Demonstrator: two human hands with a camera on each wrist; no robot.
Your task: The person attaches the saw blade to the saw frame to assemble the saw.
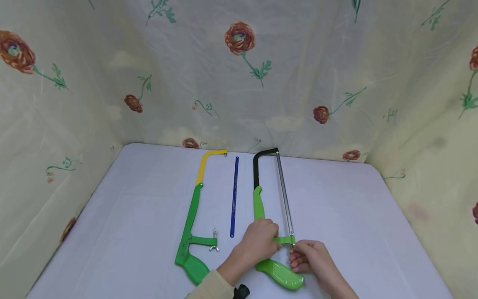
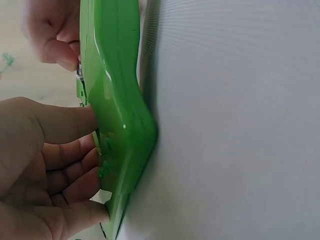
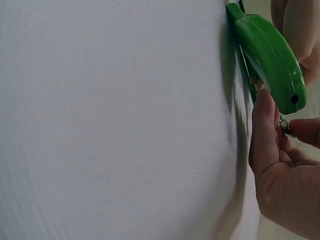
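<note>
Head view: L hand is curled round the green-&-black saw where the frame meets the crossbar; L wrist view shows thumb + fingertips clamped on its green edge. R hand has thumb & fingers together, pinching the small metal nut at the outer end of that crossbar, seen close up in R wrist view. Saw lies flat-ish on the white worktop, right of centre, green handle toward the person, black end pointing away. Silver blade runs from the black tip down to the crossbar, alongside R hand.

Left of it, well apart from R hand: loose blue blade, lying lengthwise btwn the 2 saws, touching neither. Further left, green-&-yellow saw, no blade fitted, w/ its own wing nut at the crossbar end. Light sleeve on L arm, small black item next to it. Flowered cloth hangs behind & at both sides.
</note>
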